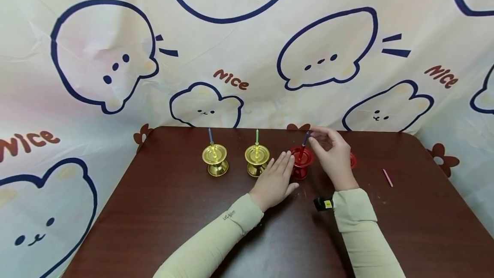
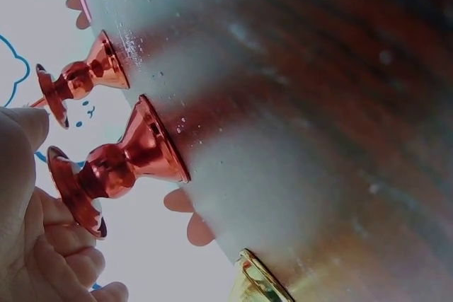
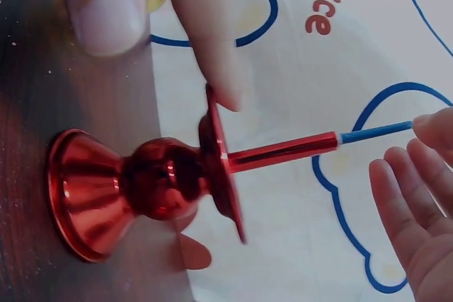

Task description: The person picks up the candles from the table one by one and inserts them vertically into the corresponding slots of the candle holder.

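Note:
A blue candle stands in the tube of a red metal candle holder. My right hand pinches the candle's upper end, its fingertips at the tip. Fairly straight, the fingers of my left hand reach the holder's left side; one fingertip meets the edge of its dish in the right wrist view. The left thumb stands apart from the holder. Behind the right hand, a second red candle holder is mostly hidden in the head view; the left wrist view shows its flared foot.
Left of the hands stand two gold candle holders, one with a green candle, the other with a blue candle. A pink candle lies at the right on the brown table. A printed cloth hangs behind.

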A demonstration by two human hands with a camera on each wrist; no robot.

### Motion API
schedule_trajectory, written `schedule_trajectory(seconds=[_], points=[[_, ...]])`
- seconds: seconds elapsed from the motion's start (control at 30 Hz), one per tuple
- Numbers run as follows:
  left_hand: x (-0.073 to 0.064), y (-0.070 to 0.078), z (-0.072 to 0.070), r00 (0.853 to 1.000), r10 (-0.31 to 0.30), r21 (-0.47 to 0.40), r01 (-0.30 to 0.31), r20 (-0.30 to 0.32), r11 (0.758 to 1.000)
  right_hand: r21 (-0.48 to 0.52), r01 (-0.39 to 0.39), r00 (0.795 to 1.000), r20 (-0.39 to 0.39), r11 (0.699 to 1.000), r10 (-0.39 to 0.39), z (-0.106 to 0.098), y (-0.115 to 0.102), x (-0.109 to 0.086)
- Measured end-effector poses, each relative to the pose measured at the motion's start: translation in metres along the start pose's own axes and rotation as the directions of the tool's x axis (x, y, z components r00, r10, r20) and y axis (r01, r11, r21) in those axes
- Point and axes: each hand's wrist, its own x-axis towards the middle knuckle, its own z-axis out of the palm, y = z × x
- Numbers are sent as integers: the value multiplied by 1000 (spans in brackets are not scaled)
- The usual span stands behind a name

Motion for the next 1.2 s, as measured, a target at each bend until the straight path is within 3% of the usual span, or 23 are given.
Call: schedule_trajectory(seconds=[0.23,0.73,1.03,1.2], points=[[-2,-1,0,1000,0,-2,0,-11,1000,-144,90,995,-36,985,-96,-16,-7,-7],[-2,-1,-2,1000,3,9,-3,-4,1000,-282,202,955,-157,938,-252,-66,-2,-23],[-2,2,-3,1000,3,-36,-3,7,999,-340,131,942,-251,931,-224,-91,12,-28],[-5,5,-8,1000,-18,-45,17,-21,999,-349,67,944,-281,935,-172,-99,17,-26]])
